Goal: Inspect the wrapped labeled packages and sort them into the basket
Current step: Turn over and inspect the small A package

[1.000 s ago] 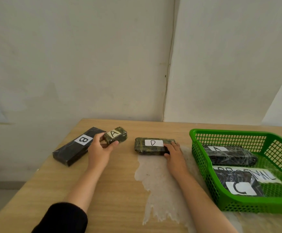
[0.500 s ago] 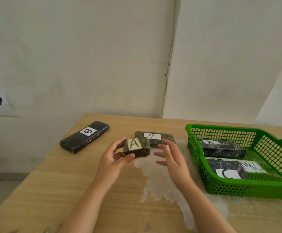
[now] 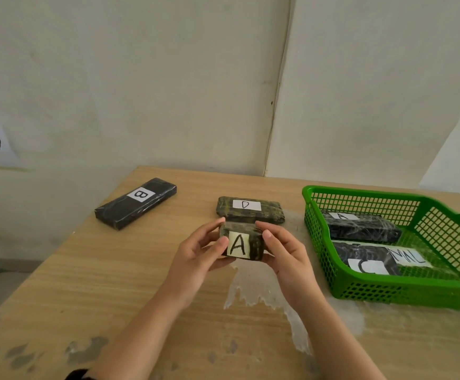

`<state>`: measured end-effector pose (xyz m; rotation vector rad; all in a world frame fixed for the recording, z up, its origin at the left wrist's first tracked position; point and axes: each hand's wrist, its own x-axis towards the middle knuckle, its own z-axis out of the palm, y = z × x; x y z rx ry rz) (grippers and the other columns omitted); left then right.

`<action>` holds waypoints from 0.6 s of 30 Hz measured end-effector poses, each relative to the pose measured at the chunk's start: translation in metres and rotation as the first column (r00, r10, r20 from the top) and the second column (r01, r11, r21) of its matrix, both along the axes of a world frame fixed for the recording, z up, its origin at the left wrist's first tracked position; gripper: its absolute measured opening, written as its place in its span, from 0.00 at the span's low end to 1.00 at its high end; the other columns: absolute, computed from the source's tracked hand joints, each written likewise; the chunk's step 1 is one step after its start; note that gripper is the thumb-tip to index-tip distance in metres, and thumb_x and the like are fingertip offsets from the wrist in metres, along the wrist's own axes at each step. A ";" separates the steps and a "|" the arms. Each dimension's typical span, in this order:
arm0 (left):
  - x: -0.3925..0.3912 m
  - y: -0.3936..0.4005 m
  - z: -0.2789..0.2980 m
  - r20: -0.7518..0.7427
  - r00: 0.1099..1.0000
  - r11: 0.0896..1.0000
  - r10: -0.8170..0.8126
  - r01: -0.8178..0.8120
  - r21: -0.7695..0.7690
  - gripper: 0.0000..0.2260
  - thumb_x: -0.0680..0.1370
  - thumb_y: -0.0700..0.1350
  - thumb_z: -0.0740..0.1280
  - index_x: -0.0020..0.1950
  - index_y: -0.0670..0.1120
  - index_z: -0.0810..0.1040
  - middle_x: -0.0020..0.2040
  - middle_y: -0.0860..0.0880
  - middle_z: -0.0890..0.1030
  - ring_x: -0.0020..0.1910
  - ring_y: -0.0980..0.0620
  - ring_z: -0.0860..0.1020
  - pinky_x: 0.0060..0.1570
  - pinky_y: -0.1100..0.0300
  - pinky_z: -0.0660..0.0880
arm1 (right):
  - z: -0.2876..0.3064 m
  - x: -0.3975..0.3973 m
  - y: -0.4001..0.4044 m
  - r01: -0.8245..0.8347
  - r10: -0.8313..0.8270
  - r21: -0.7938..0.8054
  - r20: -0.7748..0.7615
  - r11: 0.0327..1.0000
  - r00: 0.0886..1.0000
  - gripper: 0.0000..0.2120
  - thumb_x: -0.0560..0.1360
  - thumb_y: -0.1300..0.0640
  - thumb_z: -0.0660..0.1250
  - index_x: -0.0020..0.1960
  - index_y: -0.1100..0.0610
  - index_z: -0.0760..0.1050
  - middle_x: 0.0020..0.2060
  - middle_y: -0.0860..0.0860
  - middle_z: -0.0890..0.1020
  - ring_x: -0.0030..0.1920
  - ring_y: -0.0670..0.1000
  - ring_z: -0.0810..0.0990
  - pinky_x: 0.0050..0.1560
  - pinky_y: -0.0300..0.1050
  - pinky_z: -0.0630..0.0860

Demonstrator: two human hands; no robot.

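While sorting into the green basket (image 3: 316, 231) off to the right, got the small A package (image 3: 241, 244) lifted above the table (image 3: 86, 270), just in front of the D package (image 3: 250, 212). Gripped by left hand (image 3: 198, 256) and right hand (image 3: 286, 253) at its ends. Probably light, stiff, slick wrap, so best pinched by the short sides.

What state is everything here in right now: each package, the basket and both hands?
Package A: held up off the table, label facing the camera.
Left hand: grips package A.
Right hand: grips package A.
Package D: flat on the table.
Package B: flat on the table.
Green basket: holds two packages.
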<state>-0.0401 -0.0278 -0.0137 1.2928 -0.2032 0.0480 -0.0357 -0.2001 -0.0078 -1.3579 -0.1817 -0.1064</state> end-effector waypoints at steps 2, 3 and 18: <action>0.000 0.002 -0.001 0.026 1.000 1.000 -0.004 0.004 -0.011 0.22 0.70 0.42 0.69 0.64 0.49 0.75 0.55 0.45 0.82 0.53 0.47 0.82 0.48 0.53 0.81 | -0.002 -0.001 0.002 -0.059 0.059 0.003 -0.006 0.998 0.998 0.13 0.75 0.52 0.67 0.59 0.51 0.77 0.52 0.56 0.84 0.51 0.54 0.83 0.49 0.52 0.81; -0.001 0.003 0.000 0.032 0.999 1.000 -0.017 0.018 -0.025 0.21 0.70 0.41 0.70 0.64 0.50 0.75 0.56 0.45 0.82 0.54 0.46 0.82 0.49 0.52 0.81 | -0.002 -0.001 0.002 -0.072 0.072 0.000 0.000 0.997 0.997 0.14 0.74 0.52 0.68 0.60 0.50 0.76 0.53 0.57 0.83 0.51 0.55 0.83 0.49 0.52 0.81; 0.001 0.009 -0.005 0.048 0.996 0.996 -0.073 0.076 -0.056 0.22 0.62 0.42 0.76 0.56 0.50 0.81 0.52 0.49 0.83 0.54 0.49 0.81 0.51 0.55 0.79 | -0.010 -0.003 0.005 -0.038 0.045 -0.061 0.106 0.997 0.993 0.12 0.71 0.52 0.71 0.54 0.52 0.81 0.43 0.52 0.84 0.46 0.52 0.82 0.48 0.46 0.80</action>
